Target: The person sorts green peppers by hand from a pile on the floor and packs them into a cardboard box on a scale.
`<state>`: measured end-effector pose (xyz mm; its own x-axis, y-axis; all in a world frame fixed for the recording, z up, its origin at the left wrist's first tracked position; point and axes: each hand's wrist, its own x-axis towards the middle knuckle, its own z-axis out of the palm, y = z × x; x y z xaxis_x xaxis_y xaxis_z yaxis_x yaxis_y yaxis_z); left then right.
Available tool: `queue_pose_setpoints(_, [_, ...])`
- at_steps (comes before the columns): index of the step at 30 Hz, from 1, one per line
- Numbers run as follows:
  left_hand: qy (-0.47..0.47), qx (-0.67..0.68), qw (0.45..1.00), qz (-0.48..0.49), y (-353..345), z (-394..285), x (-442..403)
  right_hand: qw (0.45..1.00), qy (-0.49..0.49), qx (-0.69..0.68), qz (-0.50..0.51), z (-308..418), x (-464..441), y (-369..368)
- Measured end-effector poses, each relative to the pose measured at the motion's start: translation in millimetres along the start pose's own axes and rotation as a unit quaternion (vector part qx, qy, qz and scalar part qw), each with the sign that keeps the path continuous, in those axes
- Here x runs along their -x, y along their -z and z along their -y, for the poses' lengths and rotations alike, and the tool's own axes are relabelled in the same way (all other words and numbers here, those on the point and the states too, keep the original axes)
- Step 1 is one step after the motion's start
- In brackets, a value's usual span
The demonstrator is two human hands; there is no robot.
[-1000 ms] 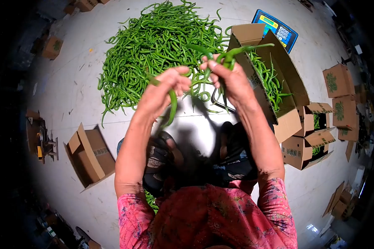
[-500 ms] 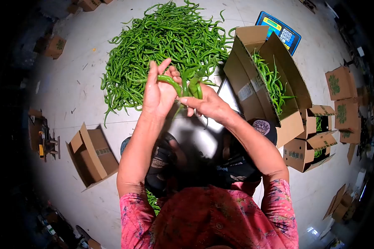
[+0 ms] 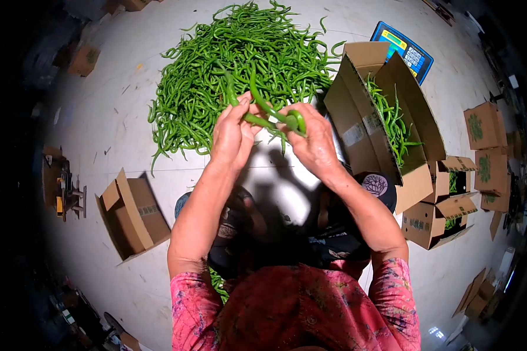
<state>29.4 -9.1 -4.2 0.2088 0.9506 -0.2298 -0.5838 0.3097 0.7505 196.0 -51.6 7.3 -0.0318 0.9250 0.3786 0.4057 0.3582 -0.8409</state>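
Observation:
Long green chili peppers [image 3: 262, 104] are in both hands, in front of a big heap of chili peppers [image 3: 234, 52] on the floor. My left hand [image 3: 231, 136] is closed around a pepper that sticks up past the fingertips. Close beside it on the right, my right hand [image 3: 315, 143] grips several peppers, one of them curled over the fingers. Some peppers reach across the gap between the hands. Exactly which pepper each hand bears is partly hidden by the fingers.
A tall open carton [image 3: 357, 105] with chili peppers stands at right, a blue digital scale display [image 3: 403, 50] behind it. Smaller cartons [image 3: 424, 225] with peppers sit further right. An open carton [image 3: 136, 213] lies at left. More peppers [image 3: 218, 284] show beneath my body.
My left hand has gone from spread fingers to closed around a pepper. My right hand has shifted right and turned, and the peppers in it now lie at a different angle.

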Motion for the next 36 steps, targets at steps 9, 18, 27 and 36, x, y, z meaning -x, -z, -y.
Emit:
queue_pose_setpoints(9, [-0.009, -0.016, 0.998, 0.052, -16, -4, 7, 0.79, -0.349, -0.473, 0.175, -14, -10, 9])
queue_pose_setpoints(18, [-0.047, -0.142, 0.988, 0.032, -19, -10, 15, 0.698, -0.295, -0.64, 0.126, -22, -16, 16])
queue_pose_setpoints(27, [-0.029, -0.289, 0.954, 0.08, -36, 7, 17, 0.702, -0.309, -0.63, 0.121, -20, -9, 2])
queue_pose_setpoints(36, [0.037, 0.025, 0.991, 0.126, -6, -18, 8, 0.741, -0.313, -0.581, 0.125, -29, -15, 12])
